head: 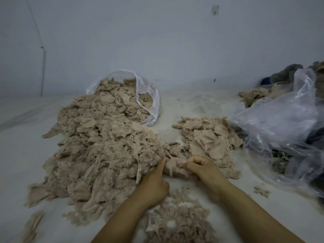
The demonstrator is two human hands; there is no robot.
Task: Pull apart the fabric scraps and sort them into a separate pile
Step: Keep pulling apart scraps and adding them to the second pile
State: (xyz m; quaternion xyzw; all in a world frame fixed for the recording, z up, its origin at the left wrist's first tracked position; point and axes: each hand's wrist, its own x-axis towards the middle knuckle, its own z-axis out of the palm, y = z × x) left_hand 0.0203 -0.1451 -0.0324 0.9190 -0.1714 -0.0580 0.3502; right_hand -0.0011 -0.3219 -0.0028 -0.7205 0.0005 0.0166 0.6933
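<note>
So the whole thing sits on a pale white surface (26, 146) against a plain wall (157, 41), with a thin cable (43, 67) running down the wall at far left. Biggest item by far is the main heap of beige fabric scraps (98, 151), spilling out of a clear plastic bag (149, 95) lying on its side at the back and spreading toward the camera on the left. Over on the right there's a big crumpled clear bag (284, 123) with dark grey cloth (287, 72) piled behind it, plus a few more beige bits at the back right.

Between that bag and the main heap lies a smaller separate pile (206, 137) of flatter scraps. Another fluffy patch of scraps (178, 218) sits close to the camera, between the two forearms, and one stray bit (261, 191) lies off to the right.

Both hands meet at the near right edge of the big heap, just below the smaller pile. The left hand (154, 185) is curled, pinching the edge of the heap. The right hand (201, 167) is closed in a fist on a fuzzy clump (175, 165) stretched between the two hands. It's a bit blurry there.
</note>
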